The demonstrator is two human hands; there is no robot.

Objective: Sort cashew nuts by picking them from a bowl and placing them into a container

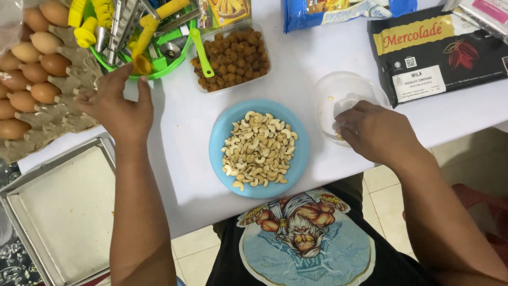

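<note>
From where I stand, the right hand [377,131] is down inside the clear bowl [346,98] at the right of the white tabletop [328,58], fingers bunched narrow over its floor as if pinching up something small. Whether anything is actually pinched between them I cannot tell, since the back of the hand covers the fingertips. A few pale crumbs cling to the bowl's wall.

The left hand [117,107] rests with its fingers spread wide and empty on the tabletop, its tips just against the rim of the green basket [159,69] of yellow-handled tools, beside the egg tray [63,114].

Between the hands sits the blue plate [221,135] heaped with cashews [258,148], just left of the bowl and not touching it. Behind it is a clear tub of brown balls [235,58] with a green spoon [201,52] leaning in. A black pouch [439,50] lies behind the bowl, and a metal baking tray [66,212] sits lower, to the left.

To do this well, I would say the bowl wants steadying, for it is light and could skate under a scraping hand; the left hand is well apart from it. The pinching should be gentle and close to the bottom, with the wrist kept off the near rim so the bowl does not tip toward the tabletop edge.
</note>
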